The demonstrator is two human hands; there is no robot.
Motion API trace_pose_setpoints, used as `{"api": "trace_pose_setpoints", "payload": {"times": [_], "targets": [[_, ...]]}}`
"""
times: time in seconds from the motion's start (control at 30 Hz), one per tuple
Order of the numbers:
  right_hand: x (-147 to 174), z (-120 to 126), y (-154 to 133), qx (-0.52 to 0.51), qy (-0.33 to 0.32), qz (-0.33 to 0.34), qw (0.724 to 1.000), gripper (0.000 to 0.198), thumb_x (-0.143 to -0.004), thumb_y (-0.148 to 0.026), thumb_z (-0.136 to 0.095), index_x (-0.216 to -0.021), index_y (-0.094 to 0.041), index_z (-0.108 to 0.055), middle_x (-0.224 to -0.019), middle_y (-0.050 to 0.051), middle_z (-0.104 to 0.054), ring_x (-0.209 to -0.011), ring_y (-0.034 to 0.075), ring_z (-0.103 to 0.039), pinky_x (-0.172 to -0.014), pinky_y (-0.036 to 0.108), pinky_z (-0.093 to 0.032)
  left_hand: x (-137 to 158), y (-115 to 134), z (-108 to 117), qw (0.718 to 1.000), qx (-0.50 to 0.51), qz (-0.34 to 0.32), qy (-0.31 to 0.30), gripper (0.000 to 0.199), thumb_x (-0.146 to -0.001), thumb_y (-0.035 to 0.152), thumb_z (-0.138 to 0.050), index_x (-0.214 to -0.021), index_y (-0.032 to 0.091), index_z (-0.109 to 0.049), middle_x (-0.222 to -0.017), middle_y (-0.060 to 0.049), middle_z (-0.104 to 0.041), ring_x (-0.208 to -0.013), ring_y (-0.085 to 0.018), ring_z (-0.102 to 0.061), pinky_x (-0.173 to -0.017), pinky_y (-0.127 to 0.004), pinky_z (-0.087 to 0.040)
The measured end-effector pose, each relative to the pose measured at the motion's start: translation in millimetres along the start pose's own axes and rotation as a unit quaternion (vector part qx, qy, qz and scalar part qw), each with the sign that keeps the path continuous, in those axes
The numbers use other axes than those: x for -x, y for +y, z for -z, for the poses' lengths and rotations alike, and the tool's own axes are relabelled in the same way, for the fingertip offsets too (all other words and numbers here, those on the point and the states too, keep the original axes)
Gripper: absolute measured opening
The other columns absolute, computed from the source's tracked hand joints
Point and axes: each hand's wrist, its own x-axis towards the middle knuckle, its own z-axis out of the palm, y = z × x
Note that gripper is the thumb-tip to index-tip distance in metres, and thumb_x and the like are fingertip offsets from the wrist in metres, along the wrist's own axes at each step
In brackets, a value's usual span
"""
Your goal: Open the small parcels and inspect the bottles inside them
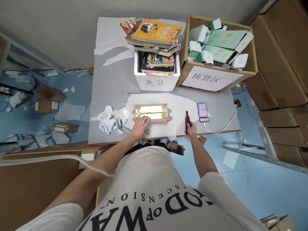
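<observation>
Toward the far side of the desk (pixel 110 75), a white bin (pixel 156 84) is packed with books (pixel 160 30), piled above its rim. Just right of it, an open cardboard box (pixel 184 57) bearing a handwritten paper sign (pixel 211 78) holds green-and-white cartons (pixel 226 40). A phone (pixel 202 112) lies on the near right, a white cable (pixel 216 132) attached. Crumpled paper (pixel 107 122) sits near left. Large brown boxes (pixel 281 54) are stacked at the right; an opened box (pixel 47 106) lies on the blue floor (pixel 81 91) at left.

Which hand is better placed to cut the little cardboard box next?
Probably the right hand: it holds the red-and-black knife, while the left hand rests at the cardboard box's near edge.
</observation>
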Motion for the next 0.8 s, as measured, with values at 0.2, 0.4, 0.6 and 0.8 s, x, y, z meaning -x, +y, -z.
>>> {"api": "trace_pose_setpoints", "payload": {"times": [0.2, 0.4, 0.6, 0.8], "targets": [[0, -14, 7, 0.048, 0.073, -0.077, 0.993, 0.052, -0.081, -0.032, -0.039, -0.124, -0.006, -0.052, -0.122, 0.023, -0.049, -0.109, 0.029, -0.047, -0.096, 0.052, -0.034, 4, -10, 13, 0.999, 0.004, -0.04, -0.035, 0.062, -0.084, 0.025, -0.049, -0.143, 0.012, -0.033, -0.145, -0.017, -0.039, -0.138, -0.031, -0.03, -0.112, -0.049, -0.028], [39, -33, -19, 0.151, -0.101, 0.074, 0.981, 0.058, -0.082, -0.034, -0.05, -0.135, -0.012, -0.043, -0.121, 0.017, -0.051, -0.112, 0.026, -0.05, -0.096, 0.04, -0.039, 6, -11, 12, 0.999, 0.019, -0.045, -0.022, 0.058, -0.085, 0.022, -0.048, -0.14, 0.012, -0.037, -0.146, -0.019, -0.037, -0.139, -0.031, -0.029, -0.111, -0.051, -0.03], [68, -61, -20, 0.108, -0.138, 0.026, 0.984, 0.052, -0.08, -0.025, -0.048, -0.131, -0.015, -0.044, -0.107, 0.013, -0.059, -0.094, 0.024, -0.058, -0.088, 0.039, -0.046, 11, -3, 15, 0.998, 0.043, -0.046, 0.012, 0.055, -0.085, 0.022, -0.049, -0.138, 0.011, -0.04, -0.144, -0.019, -0.041, -0.139, -0.031, -0.029, -0.111, -0.051, -0.031], [52, -41, -36, -0.05, -0.047, -0.015, 0.998, 0.047, -0.076, -0.039, -0.053, -0.114, -0.011, -0.051, -0.079, 0.005, -0.056, -0.072, 0.02, -0.054, -0.077, 0.036, -0.049, 68, -53, 24, 0.984, 0.032, 0.119, 0.13, 0.07, -0.084, 0.042, -0.055, -0.144, 0.016, -0.029, -0.15, -0.022, -0.029, -0.141, -0.034, -0.022, -0.109, -0.056, -0.027]]}}
